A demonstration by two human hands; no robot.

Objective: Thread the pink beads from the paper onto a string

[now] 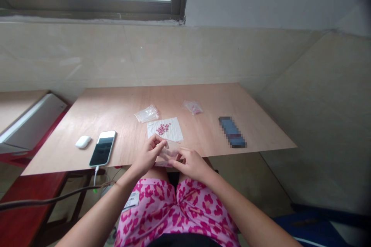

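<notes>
My left hand (149, 155) and my right hand (189, 164) hold a small clear plastic bag (166, 156) between them, pinching it with their fingertips just over the near edge of the plywood table (110, 104). Beyond my hands lies a white paper sheet (164, 129) bearing a cluster of small pink beads (163, 129). A crumpled clear bag (147, 114) lies behind the sheet, and another bag with pink contents (193, 107) lies to its right. The bag's contents between my fingers are hard to make out.
A smartphone (102, 148) with a white cable and a white earbud case (83, 141) lie at the table's left. A pixelated blue object (232, 132) lies to the right. A red bench (20, 216) stands at lower left, and tiled walls rise behind the table.
</notes>
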